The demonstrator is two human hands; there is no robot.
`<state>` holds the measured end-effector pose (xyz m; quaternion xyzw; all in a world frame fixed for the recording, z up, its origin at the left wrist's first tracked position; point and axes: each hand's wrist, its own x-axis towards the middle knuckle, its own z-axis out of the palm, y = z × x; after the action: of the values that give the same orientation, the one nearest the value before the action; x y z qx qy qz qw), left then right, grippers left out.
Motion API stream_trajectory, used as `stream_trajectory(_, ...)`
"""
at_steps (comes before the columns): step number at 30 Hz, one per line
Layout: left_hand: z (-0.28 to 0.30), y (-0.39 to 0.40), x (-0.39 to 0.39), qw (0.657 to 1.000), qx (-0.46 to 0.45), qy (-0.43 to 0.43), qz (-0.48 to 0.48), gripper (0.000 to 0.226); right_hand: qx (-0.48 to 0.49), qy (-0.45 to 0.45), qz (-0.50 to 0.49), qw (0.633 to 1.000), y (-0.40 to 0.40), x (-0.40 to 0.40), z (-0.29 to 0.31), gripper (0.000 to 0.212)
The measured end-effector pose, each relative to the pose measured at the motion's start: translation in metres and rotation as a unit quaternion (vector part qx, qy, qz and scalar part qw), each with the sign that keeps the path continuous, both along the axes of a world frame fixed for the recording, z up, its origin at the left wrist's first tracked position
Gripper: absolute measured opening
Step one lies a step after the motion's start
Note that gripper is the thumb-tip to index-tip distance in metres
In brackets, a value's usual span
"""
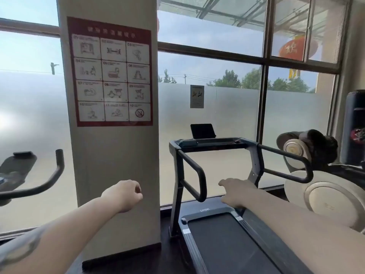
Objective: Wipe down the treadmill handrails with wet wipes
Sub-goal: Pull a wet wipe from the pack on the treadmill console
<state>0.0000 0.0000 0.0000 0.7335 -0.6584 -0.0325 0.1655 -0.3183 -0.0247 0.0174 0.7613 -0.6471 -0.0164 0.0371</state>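
A dark treadmill [205, 211] stands before the window, with a black left handrail [194, 165] and a black right handrail [284, 155] looping back from its console [213, 144]. My left hand [124, 194] hangs in the air in front of the pillar, left of the treadmill, fingers curled with nothing visible in them. My right hand [236, 191] reaches out over the front of the belt between the two rails, fingers relaxed and pointing left, touching neither rail. A dark flat pack [186, 142] lies on the console's left end. No wipe shows in either hand.
A white pillar [118, 155] with a red poster stands just left of the treadmill. An exercise bike's handlebar [53, 175] is at far left. A beige massage chair [325, 194] sits right of the treadmill, a dark punching bag [353, 127] behind it. Frosted windows close off the back.
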Motion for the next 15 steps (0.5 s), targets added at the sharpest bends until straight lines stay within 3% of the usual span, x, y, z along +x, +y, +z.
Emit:
stream_trajectory(9, -0.056, -0.016, 0.055, 0.996, 0.082, -0.029, 0.002, 0.025, 0.057, 0.001, -0.003, 0.998, -0.031, 0.051, -0.048, 0.052)
stream_trajectory(15, -0.057, -0.067, 0.090, 0.996, 0.085, -0.034, 0.017, 0.024, 0.054, -0.023, 0.007, 0.998, -0.089, 0.088, -0.051, 0.040)
